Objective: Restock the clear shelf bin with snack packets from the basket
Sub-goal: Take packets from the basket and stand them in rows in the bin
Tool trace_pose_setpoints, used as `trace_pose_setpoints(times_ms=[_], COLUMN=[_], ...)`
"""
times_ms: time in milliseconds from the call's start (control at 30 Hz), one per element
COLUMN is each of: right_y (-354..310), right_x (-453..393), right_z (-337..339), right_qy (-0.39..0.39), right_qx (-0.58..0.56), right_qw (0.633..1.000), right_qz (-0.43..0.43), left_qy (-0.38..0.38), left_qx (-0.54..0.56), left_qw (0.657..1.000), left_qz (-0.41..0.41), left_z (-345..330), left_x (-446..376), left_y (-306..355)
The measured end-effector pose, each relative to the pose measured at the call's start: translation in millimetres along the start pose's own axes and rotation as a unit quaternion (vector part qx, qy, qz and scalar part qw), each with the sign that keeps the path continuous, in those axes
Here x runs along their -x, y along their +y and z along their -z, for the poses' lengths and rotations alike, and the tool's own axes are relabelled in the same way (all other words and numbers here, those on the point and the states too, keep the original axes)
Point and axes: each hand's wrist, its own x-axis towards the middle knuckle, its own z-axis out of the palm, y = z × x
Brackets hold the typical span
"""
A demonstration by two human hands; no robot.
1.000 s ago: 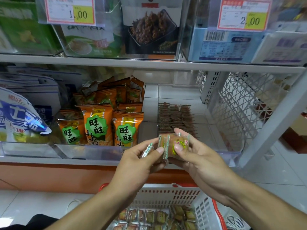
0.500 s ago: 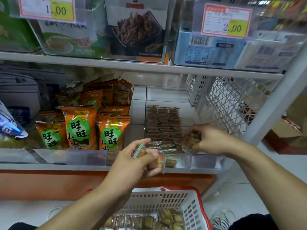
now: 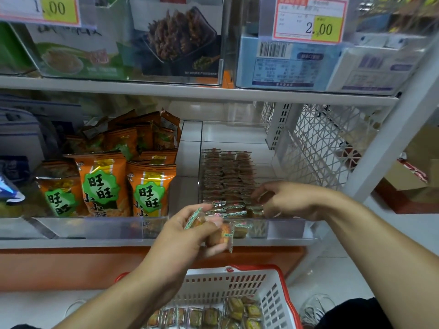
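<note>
The clear shelf bin (image 3: 285, 230) sits on the middle shelf and holds rows of small brown snack packets (image 3: 225, 176). My left hand (image 3: 180, 238) is in front of the bin's front wall, shut on a few small orange snack packets (image 3: 219, 235). My right hand (image 3: 289, 200) reaches over the bin's front right part, fingers curled down at the packets there; whether it grips one is hidden. Below, a white basket with a red rim (image 3: 237, 280) holds several more packets (image 3: 213, 315).
Orange snack bags (image 3: 102, 184) fill the bin to the left. A white lattice divider (image 3: 318, 150) stands to the right of the clear bin. Boxed goods with price tags (image 3: 308, 20) sit on the shelf above. The shelf's slanted upright (image 3: 389, 138) is at right.
My right hand left the packets held in front of me and moved into the bin's front right part. My left hand stayed in front of the bin, still holding packets. The view shifted right.
</note>
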Motion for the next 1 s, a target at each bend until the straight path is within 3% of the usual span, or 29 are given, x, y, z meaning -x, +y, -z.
trace_pose_setpoints(times_ms=[100, 200, 367, 467, 533, 667, 867, 1000], right_y=[3.1, 5.4, 8.7, 9.4, 10.7, 16.2, 14.1, 12.9], right_x=[-2.8, -6.0, -7.2, -17.6, -25.2, -31.9, -35.4, -36.4], right_z=[0.8, 3.3, 6.3, 7.4, 6.8, 7.8, 1.1, -6.2], right_qy=[0.023, 0.033, -0.005, 0.012, 0.011, -0.029, -0.024, -0.028], right_qx=[-0.1, -0.107, 0.011, 0.194, 0.239, 0.121, 0.216, 0.115], right_qw=[0.994, 0.992, 0.996, 0.978, 0.968, 0.989, 0.974, 0.99], right_qz=[-0.022, -0.056, -0.083, -0.074, -0.069, -0.083, -0.058, -0.076], left_qy=[-0.001, -0.002, 0.033, 0.046, 0.042, 0.027, 0.019, 0.021], left_qx=[0.004, 0.02, 0.058, 0.085, 0.091, 0.08, 0.086, 0.086], left_qw=[1.0, 1.0, 0.998, 0.995, 0.995, 0.996, 0.995, 0.995], left_qz=[0.002, 0.01, -0.001, -0.006, 0.002, 0.022, 0.042, 0.046], left_z=[-0.7, -1.7, -7.9, -7.2, -6.0, -6.5, -7.1, -9.8], left_x=[0.0, 0.8, 1.8, 1.4, 0.7, -0.1, 1.5, 6.4], left_y=[-1.2, -2.7, -4.5, -3.9, -3.7, -5.5, -4.0, -1.1])
